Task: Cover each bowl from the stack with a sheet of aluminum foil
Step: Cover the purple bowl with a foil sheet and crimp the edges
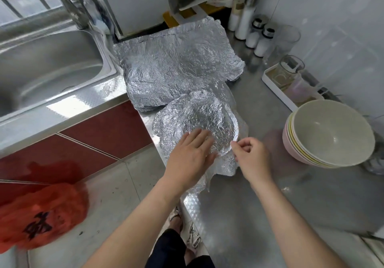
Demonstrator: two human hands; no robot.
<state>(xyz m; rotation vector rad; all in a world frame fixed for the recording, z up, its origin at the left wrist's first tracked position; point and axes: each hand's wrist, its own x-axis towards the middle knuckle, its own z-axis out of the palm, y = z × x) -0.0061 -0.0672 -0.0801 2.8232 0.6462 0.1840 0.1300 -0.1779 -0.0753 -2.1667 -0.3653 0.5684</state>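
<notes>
Now | left grip [191, 153] flat, released, pinning foil [197, 114] over hidden bowl, near-centre tabletop [270, 205], likely against slipping | right grip [252, 155] pinching foil edge, probably crimping | bowl stack [330, 132] right, uncovered.

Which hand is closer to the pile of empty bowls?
The right hand. It pinches the edge of the foil sheet, with the stack of bowls off to its right. The left hand lies flat on the foil-covered bowl, farther from the stack.
</notes>
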